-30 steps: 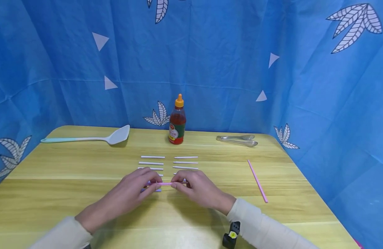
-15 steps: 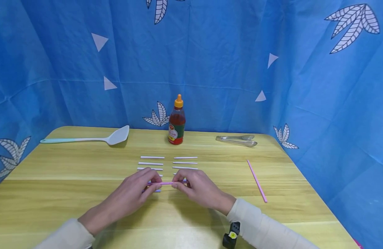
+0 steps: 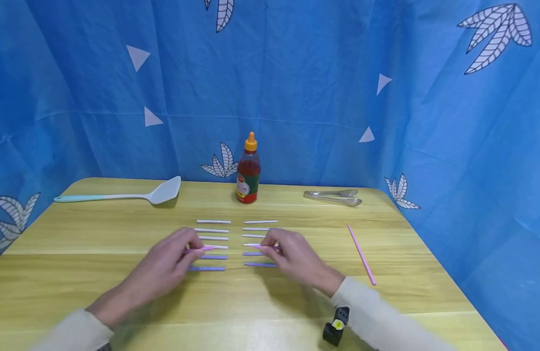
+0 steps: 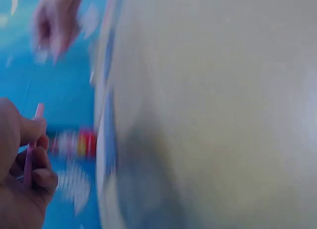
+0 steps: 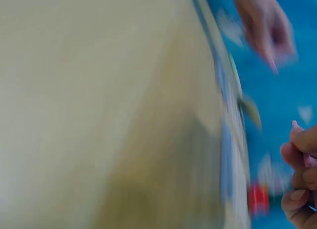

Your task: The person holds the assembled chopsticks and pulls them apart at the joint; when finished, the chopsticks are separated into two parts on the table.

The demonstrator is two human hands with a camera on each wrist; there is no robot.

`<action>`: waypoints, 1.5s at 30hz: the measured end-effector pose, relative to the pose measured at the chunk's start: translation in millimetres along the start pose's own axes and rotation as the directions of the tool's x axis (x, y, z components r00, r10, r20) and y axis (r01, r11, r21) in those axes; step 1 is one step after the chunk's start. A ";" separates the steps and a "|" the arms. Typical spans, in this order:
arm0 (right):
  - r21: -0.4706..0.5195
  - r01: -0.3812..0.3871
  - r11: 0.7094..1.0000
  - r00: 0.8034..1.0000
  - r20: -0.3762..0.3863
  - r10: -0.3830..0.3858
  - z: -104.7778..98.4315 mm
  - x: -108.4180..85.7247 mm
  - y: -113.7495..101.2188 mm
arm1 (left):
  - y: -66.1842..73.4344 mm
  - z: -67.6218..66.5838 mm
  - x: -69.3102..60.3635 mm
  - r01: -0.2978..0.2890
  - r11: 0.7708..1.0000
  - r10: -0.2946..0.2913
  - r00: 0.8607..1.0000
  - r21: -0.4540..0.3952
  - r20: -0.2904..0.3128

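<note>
My left hand [image 3: 169, 258] pinches a short pink straw piece [image 3: 206, 248] between thumb and fingers; in the left wrist view the piece [image 4: 39, 110] sticks up past the thumb. In my right hand [image 3: 293, 256] is another pink straw piece [image 3: 254, 246], its narrow tip [image 5: 295, 124] showing in the right wrist view. The hands are apart, held over two columns of short straw pieces. Several white pieces [image 3: 213, 222] and blue ones [image 3: 211, 257] lie in the left column. White pieces [image 3: 260, 222] and blue pieces [image 3: 260, 264] also form the right column.
A long pink straw [image 3: 362, 255] lies to the right on the wooden table [image 3: 406, 292]. Along the back are a white spatula [image 3: 164, 191] with a mint handle, a red sauce bottle [image 3: 249, 178] and metal tongs [image 3: 333, 197]. A blue curtain [image 3: 296, 73] hangs behind.
Both hands held one pink straw between them, close together. Now they have moved apart sideways and slightly up, each with a separate pink piece, uncovering blue pieces below.
</note>
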State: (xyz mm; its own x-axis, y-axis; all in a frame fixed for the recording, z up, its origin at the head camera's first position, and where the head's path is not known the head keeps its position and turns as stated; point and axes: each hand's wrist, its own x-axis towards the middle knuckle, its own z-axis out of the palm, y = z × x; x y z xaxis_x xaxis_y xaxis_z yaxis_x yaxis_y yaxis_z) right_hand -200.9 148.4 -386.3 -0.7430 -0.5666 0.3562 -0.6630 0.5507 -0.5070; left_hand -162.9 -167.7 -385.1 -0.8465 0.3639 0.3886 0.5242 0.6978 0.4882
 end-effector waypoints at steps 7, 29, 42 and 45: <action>0.038 -0.148 0.988 0.987 -0.051 0.150 -22.5 -20.8 32.8 | -27.1 -33.6 -17.7 0.109 0.992 -0.113 0.992 0.063 0.057; -0.124 0.071 0.990 0.985 0.166 -0.050 14.6 -24.6 -5.2 | -1.8 7.2 -18.7 -0.032 0.984 -0.005 0.978 0.174 0.207; -0.186 0.075 0.980 0.988 0.149 -0.047 21.5 -19.6 -10.7 | -0.8 16.8 -16.2 -0.074 0.977 0.029 0.976 0.200 0.218; -0.190 0.073 0.979 0.988 0.149 -0.045 22.5 -19.0 -10.0 | -0.7 17.1 -16.2 -0.069 0.976 0.024 0.976 0.207 0.215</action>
State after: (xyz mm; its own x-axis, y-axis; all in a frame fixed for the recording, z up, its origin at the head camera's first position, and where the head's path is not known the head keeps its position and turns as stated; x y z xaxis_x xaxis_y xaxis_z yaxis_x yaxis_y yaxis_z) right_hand -178.1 139.9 -405.7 -0.6904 -0.6758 0.2580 -0.7210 0.6140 -0.3212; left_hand -151.1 -163.6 -405.2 -0.8341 0.5047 0.2227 0.5509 0.7835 0.2876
